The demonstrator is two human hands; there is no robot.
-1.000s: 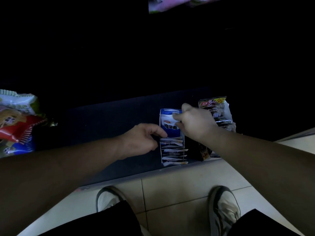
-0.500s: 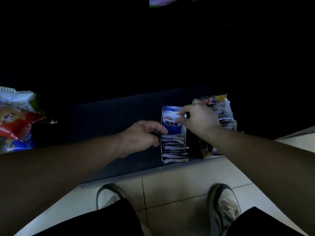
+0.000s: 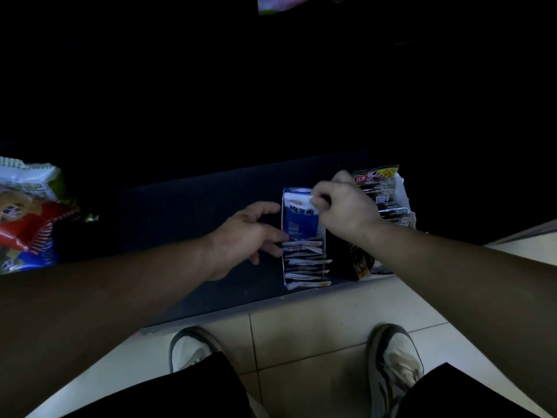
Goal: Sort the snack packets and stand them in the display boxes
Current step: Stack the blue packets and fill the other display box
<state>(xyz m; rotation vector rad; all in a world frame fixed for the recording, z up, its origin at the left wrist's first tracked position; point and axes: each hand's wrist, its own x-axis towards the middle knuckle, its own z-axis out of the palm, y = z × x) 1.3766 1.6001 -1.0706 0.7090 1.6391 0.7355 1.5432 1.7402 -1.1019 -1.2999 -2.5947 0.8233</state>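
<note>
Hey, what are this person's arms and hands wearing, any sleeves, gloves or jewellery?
The left forearm and right forearm are bare, no sleeves in view. The left hand and right hand wear no gloves; no watch, bracelet or ring shows, though the light is dim.

Dim light, pale tiled floor (image 3: 316, 336), dark low shelf (image 3: 187, 206), blackness beyond

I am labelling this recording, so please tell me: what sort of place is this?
Probably a shop, at a low shelf: a display box of blue-and-white packets beside a box of dark packets, larger snack bags at left, tiled floor.
</note>
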